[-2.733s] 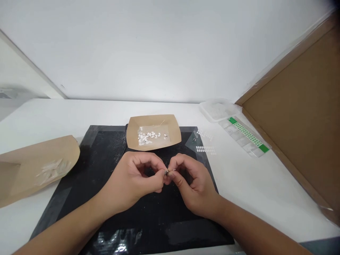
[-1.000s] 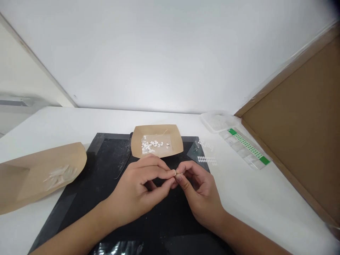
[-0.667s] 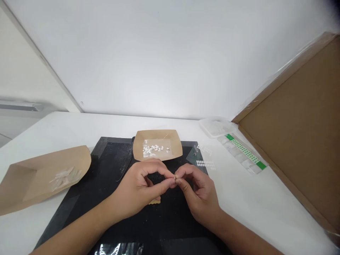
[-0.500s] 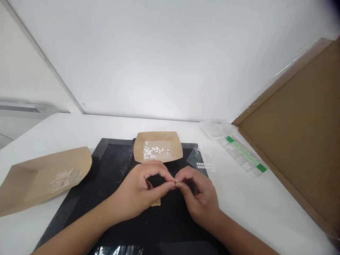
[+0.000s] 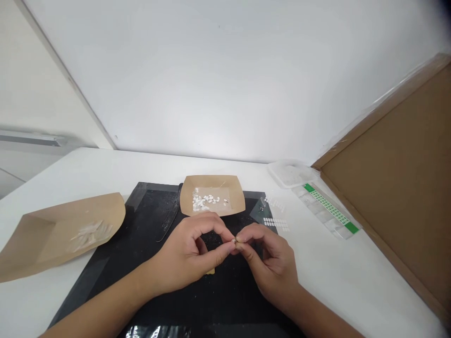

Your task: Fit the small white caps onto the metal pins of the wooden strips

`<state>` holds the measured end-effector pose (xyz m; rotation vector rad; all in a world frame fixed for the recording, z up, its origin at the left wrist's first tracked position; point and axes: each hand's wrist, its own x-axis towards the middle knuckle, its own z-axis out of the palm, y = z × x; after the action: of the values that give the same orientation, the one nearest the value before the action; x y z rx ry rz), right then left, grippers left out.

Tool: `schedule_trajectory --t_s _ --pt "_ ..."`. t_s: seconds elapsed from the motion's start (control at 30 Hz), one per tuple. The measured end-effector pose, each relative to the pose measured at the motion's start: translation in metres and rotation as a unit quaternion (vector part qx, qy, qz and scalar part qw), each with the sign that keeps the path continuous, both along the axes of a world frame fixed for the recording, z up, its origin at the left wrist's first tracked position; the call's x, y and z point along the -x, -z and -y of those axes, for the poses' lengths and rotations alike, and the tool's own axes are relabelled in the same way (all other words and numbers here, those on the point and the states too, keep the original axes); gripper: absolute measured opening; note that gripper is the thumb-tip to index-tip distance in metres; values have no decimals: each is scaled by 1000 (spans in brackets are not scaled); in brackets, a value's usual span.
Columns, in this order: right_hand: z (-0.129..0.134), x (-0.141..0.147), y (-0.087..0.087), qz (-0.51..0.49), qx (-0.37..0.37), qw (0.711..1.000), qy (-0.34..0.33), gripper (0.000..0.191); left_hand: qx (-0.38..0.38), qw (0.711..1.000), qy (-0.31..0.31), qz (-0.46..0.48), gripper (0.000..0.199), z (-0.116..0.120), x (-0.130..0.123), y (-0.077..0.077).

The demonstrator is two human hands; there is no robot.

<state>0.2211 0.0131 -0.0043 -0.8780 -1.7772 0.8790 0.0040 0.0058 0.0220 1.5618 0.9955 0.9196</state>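
My left hand [image 5: 197, 251] and my right hand [image 5: 269, 258] meet fingertip to fingertip above the black mat [image 5: 218, 305]. Between the pinched thumbs and forefingers sits a tiny pale piece [image 5: 234, 240], too small and too covered to name. A yellow object [image 5: 211, 271] peeks out below my left hand; the rest of it is hidden. Just beyond the hands is a brown paper tray [image 5: 239, 199] with many small white oval pieces [image 5: 201, 203] in it.
On the left stands a larger paper tray [image 5: 38, 230] holding thin clear bags [image 5: 92, 234]. To the right lie a sheet of white oval stickers [image 5: 275, 222], a clear case with a green-marked strip [image 5: 331, 209] and a translucent lid [image 5: 291, 172]. Cardboard [image 5: 394, 173] rises along the right edge.
The view has shifted slightly. My hands stay together, and the right fingertips have turned a little, so more of the tiny pale piece shows.
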Motion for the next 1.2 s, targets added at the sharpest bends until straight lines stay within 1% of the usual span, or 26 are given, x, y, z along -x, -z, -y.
schedule_trajectory --t_s 0.17,0.33,0.4,0.47,0.6,0.7,0.8,0.97,1.03,1.1,1.2 --pt "-4 -3 5 -5 -3 1000 6 9 -14 1000 -11 -10 18 -1 0 1" --pt "-9 -5 5 42 -29 998 23 7 -14 999 -19 -37 16 -1 1 2" --pt "-10 -5 2 52 -34 998 15 6 -42 998 -17 -53 14 -1 1 4" --pt "-10 -4 -1 54 -32 998 -3 7 -104 991 -12 -79 12 -2 2 7" --pt "-8 -3 -3 48 -27 997 -44 14 -237 963 -7 -127 10 -3 5 9" --pt "-9 -3 -2 49 -26 997 -56 14 -306 941 2 -146 9 -5 6 10" --pt "-11 -3 -3 60 -11 997 -55 14 -367 913 12 -180 7 -6 7 10" --pt "-11 -4 -5 83 -11 994 -76 9 -447 862 13 -240 5 -4 8 6" --pt "-10 -4 -4 93 -19 993 -65 9 -473 844 12 -251 7 -4 8 4" --pt "-10 -4 -4 107 -17 993 -51 9 -493 830 20 -260 11 -4 10 3" --pt "-11 -3 -5 108 16 993 -54 10 -513 816 24 -266 14 -7 11 3"
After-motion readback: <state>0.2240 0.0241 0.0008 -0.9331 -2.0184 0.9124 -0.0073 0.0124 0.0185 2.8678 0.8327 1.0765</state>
